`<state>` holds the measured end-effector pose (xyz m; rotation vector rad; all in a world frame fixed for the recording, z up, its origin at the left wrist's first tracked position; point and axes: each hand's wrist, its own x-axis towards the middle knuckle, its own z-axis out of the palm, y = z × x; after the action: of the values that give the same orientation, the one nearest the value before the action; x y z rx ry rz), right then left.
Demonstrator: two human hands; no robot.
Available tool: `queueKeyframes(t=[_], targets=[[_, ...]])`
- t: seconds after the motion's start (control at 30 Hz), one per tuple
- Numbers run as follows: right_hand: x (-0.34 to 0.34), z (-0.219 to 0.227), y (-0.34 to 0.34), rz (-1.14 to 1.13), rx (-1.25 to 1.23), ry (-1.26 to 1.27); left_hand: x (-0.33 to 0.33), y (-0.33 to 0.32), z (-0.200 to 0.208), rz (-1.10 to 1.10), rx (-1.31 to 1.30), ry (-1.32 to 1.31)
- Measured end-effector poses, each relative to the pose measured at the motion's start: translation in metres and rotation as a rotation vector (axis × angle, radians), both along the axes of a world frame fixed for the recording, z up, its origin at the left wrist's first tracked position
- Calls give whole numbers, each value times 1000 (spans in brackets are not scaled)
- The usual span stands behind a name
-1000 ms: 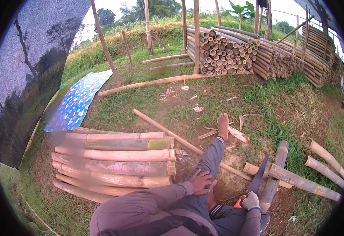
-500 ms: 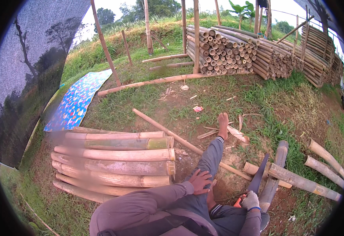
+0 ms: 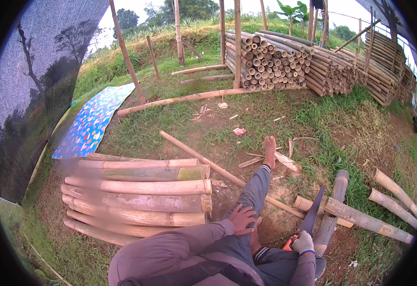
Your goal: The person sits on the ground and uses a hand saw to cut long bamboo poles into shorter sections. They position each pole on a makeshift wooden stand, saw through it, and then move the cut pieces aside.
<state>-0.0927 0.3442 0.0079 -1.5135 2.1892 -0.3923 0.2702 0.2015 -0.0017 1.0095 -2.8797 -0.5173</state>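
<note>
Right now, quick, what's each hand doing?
Left hand: open, resting on the person's leg, holding nothing.
Right hand: gloved, closed on the orange handle of a saw.

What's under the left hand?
The outstretched trouser leg: the left hand rests on it, and the cloth shows beyond the fingers. What lies right beneath the palm is covered and cannot be seen.
</note>
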Motion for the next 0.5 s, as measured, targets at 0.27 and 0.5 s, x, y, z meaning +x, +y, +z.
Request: queueKeyframes(t=[0.27,0.5], targets=[[-4,-6,0,39,-8,51,-1,0,-6,3,-22,39],[3,5,-2,21,38,20,2,0,-10,7,-24,60]])
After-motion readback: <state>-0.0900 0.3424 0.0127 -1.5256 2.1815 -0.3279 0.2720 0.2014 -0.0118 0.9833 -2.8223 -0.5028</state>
